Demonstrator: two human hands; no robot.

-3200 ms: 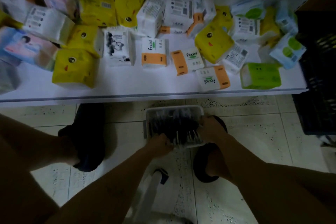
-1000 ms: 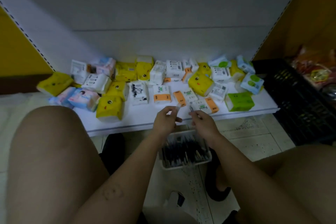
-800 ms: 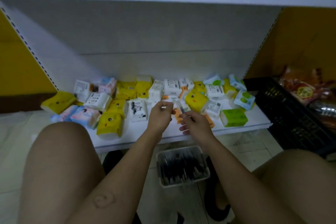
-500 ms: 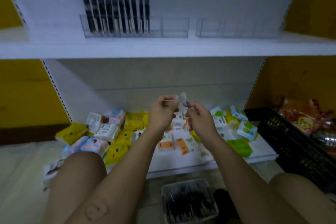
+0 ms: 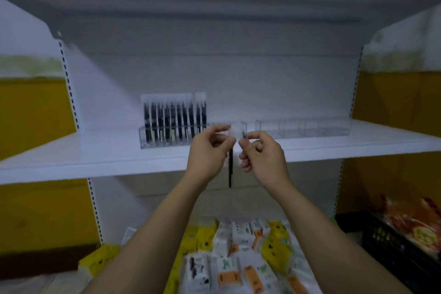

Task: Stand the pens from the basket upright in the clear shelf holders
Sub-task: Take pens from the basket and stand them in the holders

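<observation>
A black pen (image 5: 230, 169) in a clear sleeve hangs upright in front of the middle shelf's edge. My left hand (image 5: 208, 153) pinches its upper part between thumb and fingers. My right hand (image 5: 262, 154) pinches the sleeve's top, where a small dark tip shows. Behind the hands, the left clear holder (image 5: 167, 141) has several black pens standing upright in its left slots; its right end, just behind my fingers, looks empty. The right clear holder (image 5: 303, 127) holds nothing. The basket is out of view.
The white middle shelf (image 5: 95, 157) carries both holders. Below, the bottom shelf is strewn with yellow, white and orange tissue packs (image 5: 238, 258). A black crate (image 5: 401, 253) with red snack bags stands at the lower right. Another shelf overhangs at the top.
My view has tilted up from the basket on the floor to the middle shelf. Both hands have risen with the pen and now hover just in front of the left holder.
</observation>
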